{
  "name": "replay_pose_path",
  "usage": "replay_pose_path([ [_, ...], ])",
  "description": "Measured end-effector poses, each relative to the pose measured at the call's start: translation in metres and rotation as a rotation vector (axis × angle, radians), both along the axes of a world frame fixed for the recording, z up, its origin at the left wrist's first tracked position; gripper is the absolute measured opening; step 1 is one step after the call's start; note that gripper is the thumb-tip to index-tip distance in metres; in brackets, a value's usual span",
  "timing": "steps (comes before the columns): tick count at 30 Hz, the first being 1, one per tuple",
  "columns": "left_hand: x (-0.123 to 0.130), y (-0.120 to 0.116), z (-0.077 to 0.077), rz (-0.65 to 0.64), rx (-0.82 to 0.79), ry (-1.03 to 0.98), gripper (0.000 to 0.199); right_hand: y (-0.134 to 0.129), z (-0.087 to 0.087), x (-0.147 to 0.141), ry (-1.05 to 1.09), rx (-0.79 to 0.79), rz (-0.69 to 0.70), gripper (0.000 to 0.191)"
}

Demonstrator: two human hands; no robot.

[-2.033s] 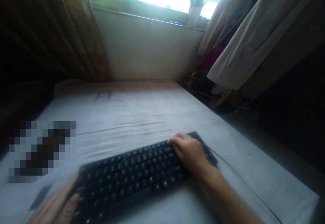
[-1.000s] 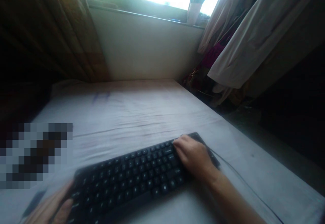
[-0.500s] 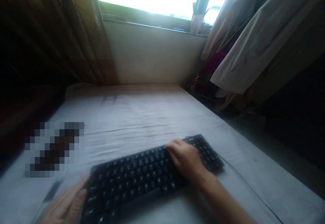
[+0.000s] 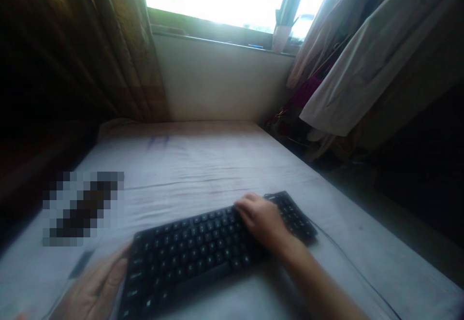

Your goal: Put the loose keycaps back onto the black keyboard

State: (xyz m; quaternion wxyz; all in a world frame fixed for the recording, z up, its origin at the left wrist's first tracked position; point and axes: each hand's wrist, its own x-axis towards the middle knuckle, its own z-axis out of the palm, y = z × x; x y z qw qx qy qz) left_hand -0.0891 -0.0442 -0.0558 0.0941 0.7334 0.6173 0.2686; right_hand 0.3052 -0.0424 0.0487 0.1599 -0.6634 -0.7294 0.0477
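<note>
A black keyboard (image 4: 195, 247) lies at a slant across the white sheet, its left end closer to me. My left hand (image 4: 97, 281) grips that left end, thumb by the edge and fingers along the side; part of the fingers is hidden. Over the right part of the keys, near the back row, rests my right hand (image 4: 263, 221), its fingers curled and pressed together. Whatever it may hold is hidden under the fingers. From the keyboard's right side a thin cable (image 4: 355, 262) runs toward the lower right.
A pixelated dark item (image 4: 85, 209) lies on the bed sheet (image 4: 203, 158) at the left, with a small grey rectangle (image 4: 81, 264) below it. Beyond are a curtain (image 4: 123, 59), a pale wall (image 4: 217, 83) and a bright window. Clothes (image 4: 348, 83) hang at the right.
The view has shifted slightly, so the keyboard's left end and my left hand appear a little higher and further right. Both hands stay at the same places on the keyboard.
</note>
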Motion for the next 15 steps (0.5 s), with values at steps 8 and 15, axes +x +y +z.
replay_pose_path([
  [8, 0.021, -0.007, 0.014, 0.045, 0.005, -0.061, 0.045, -0.005, 0.000, -0.001, -0.091, -0.023, 0.027, 0.022],
  [15, 0.026, -0.002, 0.033, 0.021, 0.075, -0.033, 0.051, -0.012, -0.008, 0.006, -0.012, 0.011, 0.061, 0.023],
])
